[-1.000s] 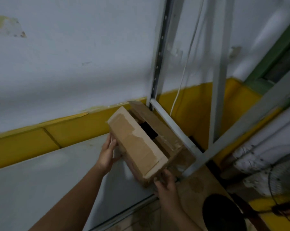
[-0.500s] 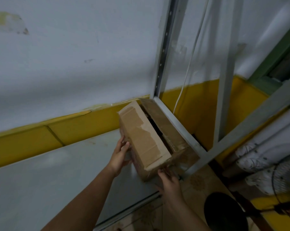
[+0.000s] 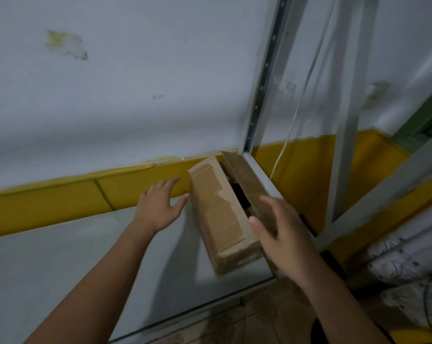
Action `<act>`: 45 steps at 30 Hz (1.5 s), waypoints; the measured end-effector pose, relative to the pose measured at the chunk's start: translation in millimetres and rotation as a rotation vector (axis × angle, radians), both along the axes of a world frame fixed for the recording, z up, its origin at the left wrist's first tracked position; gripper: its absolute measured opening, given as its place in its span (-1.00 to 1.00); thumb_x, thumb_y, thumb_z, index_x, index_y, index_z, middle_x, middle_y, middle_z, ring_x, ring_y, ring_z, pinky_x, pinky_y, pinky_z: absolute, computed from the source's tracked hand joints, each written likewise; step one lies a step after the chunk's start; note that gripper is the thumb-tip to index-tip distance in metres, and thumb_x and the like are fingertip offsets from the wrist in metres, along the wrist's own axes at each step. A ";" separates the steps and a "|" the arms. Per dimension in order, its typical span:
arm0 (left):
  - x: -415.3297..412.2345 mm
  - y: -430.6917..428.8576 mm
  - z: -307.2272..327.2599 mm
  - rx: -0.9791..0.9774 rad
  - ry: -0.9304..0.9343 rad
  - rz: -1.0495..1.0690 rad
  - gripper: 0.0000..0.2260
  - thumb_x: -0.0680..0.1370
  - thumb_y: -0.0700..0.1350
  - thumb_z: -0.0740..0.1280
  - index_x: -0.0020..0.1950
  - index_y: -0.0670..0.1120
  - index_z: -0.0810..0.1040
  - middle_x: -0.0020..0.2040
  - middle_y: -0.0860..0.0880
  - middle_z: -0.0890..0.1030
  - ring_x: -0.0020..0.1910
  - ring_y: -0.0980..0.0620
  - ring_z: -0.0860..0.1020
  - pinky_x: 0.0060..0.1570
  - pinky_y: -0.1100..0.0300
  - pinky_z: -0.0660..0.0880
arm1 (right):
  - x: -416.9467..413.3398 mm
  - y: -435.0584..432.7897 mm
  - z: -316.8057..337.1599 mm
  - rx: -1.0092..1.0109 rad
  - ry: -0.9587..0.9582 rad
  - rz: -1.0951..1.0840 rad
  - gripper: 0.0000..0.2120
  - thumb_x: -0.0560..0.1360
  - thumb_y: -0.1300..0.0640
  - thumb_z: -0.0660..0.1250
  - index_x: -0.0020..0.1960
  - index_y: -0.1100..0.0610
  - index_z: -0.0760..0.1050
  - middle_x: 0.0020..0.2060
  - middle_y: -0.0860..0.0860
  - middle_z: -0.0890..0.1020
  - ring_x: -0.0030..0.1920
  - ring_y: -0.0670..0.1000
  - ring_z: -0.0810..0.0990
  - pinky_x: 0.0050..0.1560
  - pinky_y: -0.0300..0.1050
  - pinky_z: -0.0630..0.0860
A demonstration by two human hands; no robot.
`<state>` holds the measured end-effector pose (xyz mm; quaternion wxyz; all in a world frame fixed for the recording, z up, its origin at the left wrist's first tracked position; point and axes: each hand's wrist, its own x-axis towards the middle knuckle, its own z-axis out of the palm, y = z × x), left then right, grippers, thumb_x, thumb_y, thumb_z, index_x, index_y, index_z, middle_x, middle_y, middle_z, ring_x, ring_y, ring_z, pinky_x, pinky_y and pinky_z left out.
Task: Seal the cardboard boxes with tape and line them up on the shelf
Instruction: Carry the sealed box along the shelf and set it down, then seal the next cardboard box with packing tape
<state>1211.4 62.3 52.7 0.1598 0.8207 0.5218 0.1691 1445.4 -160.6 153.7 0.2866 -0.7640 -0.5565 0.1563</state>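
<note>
A long cardboard box [image 3: 219, 212] with brown tape along its top stands on the grey shelf [image 3: 61, 256], at the shelf's right end. A second cardboard box [image 3: 244, 175] lies right behind it, against the shelf's metal side rail, with a dark gap between the two. My left hand [image 3: 157, 204] hovers just left of the front box, fingers spread, thumb close to its side. Above the box's near right corner, my right hand [image 3: 279, 234] is lifted with relaxed fingers and holds nothing.
The shelf's slotted metal upright [image 3: 259, 95] rises at the back right corner, with a white cable [image 3: 306, 95] beside it. A white and yellow wall backs the shelf. White bundles [image 3: 408, 259] and tiled floor [image 3: 259, 316] lie lower right.
The box was pushed back and right against the second box and set down. Both hands have let go and drawn away from it.
</note>
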 end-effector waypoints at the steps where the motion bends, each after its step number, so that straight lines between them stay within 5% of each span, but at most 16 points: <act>1: -3.6 -1.6 12.3 0.052 0.045 -0.005 -0.31 0.58 0.46 0.06 0.60 0.12 0.35 0.51 0.01 0.49 0.47 -0.13 0.45 0.42 -0.20 0.41 | -3.0 14.7 8.2 -0.023 -0.094 0.080 -0.38 0.59 -0.33 0.20 0.59 -0.17 0.18 0.48 -0.29 0.27 0.46 -0.21 0.26 0.43 -0.13 0.34; 5: -26.0 -12.5 49.5 0.169 0.161 0.026 -0.28 0.56 0.50 0.02 0.61 0.14 0.31 0.53 0.03 0.46 0.50 -0.10 0.42 0.48 -0.20 0.35 | -24.7 71.0 23.0 -0.065 -0.335 0.315 -0.19 0.58 -0.43 0.09 0.67 -0.06 -0.01 0.66 -0.13 0.06 0.64 -0.06 0.00 0.64 0.06 -0.04; 14: -140.7 -75.8 88.0 0.179 0.316 0.304 -0.25 0.55 0.54 0.01 0.64 0.16 0.24 0.55 0.08 0.43 0.53 -0.05 0.39 0.49 -0.23 0.34 | -112.4 122.2 11.0 -0.039 -0.403 0.727 0.05 0.40 -0.59 -0.14 0.68 0.05 -0.08 0.68 -0.06 -0.05 0.66 -0.05 -0.12 0.64 0.11 -0.15; 19: -225.4 -151.7 107.1 0.134 0.432 0.562 -0.24 0.56 0.54 0.00 0.66 0.16 0.20 0.57 0.07 0.40 0.54 -0.05 0.35 0.51 -0.20 0.30 | -200.5 126.7 17.6 0.061 -0.427 1.008 0.08 0.35 -0.60 -0.22 0.68 0.03 -0.11 0.68 -0.06 -0.06 0.66 -0.05 -0.13 0.64 0.13 -0.13; 28: -353.6 -309.5 124.7 0.079 0.477 0.991 -0.27 0.56 0.55 0.00 0.63 0.21 0.21 0.55 0.11 0.42 0.51 -0.02 0.39 0.49 -0.15 0.36 | -371.7 77.3 35.0 0.178 -0.465 1.429 -0.02 0.52 -0.53 -0.01 0.69 0.08 -0.14 0.68 -0.03 -0.05 0.66 -0.05 -0.11 0.65 0.06 -0.10; 45: -621.4 -507.4 106.5 -0.012 0.446 1.316 -0.25 0.55 0.56 -0.04 0.63 0.20 0.22 0.52 0.11 0.44 0.51 0.01 0.39 0.48 -0.16 0.37 | -739.7 -59.1 32.6 0.281 -0.541 1.741 -0.06 0.49 -0.56 0.05 0.67 -0.02 -0.02 0.65 -0.02 0.11 0.63 0.02 0.11 0.59 0.13 0.16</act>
